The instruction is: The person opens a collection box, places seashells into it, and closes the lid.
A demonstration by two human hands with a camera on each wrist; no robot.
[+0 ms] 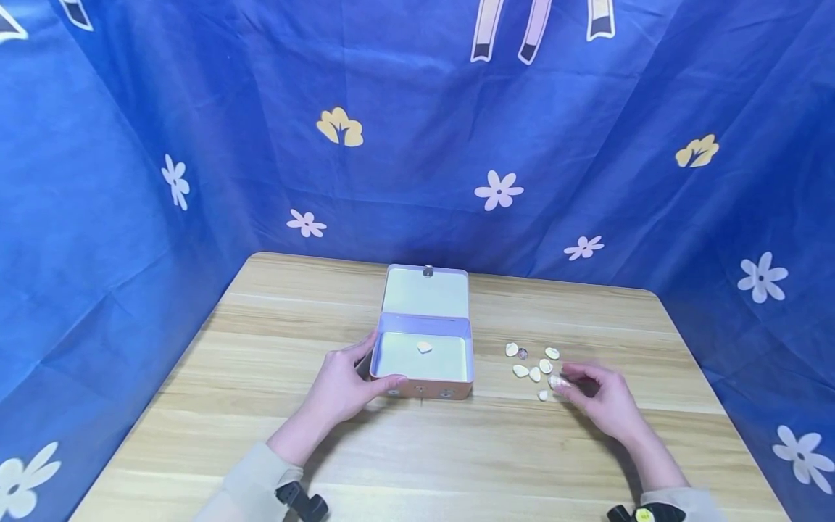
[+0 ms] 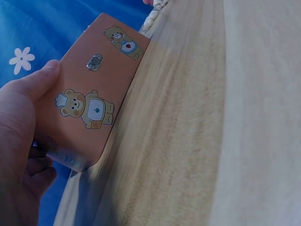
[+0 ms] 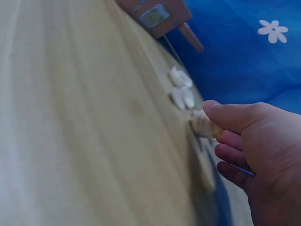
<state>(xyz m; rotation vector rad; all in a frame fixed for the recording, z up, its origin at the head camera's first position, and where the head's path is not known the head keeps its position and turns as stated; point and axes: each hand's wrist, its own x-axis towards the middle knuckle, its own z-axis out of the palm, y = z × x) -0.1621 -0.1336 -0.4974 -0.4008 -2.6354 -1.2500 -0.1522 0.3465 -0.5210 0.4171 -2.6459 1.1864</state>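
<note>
An orange-pink tin box (image 1: 421,389) with a pale inside stands on the table, its lid (image 1: 427,291) raised at the back. One small white shell (image 1: 425,347) lies inside it. My left hand (image 1: 341,386) grips the box's left end, thumb over the front rim. The left wrist view shows bear pictures and a metal clasp (image 2: 94,62) on the box front. To the right, my right hand (image 1: 605,403) pinches a ridged spiral seashell (image 3: 203,124) between thumb and fingers, at table height. Several pale shells (image 1: 520,370) and a dark, purplish one (image 1: 522,354) lie loose beside that hand.
A light wood-grain table (image 1: 470,457) bears everything. Blue cloth (image 1: 417,181) with flower prints hangs behind it and along both sides. Black wrist cameras sit on both forearms, the left camera (image 1: 302,502) near the front of the table.
</note>
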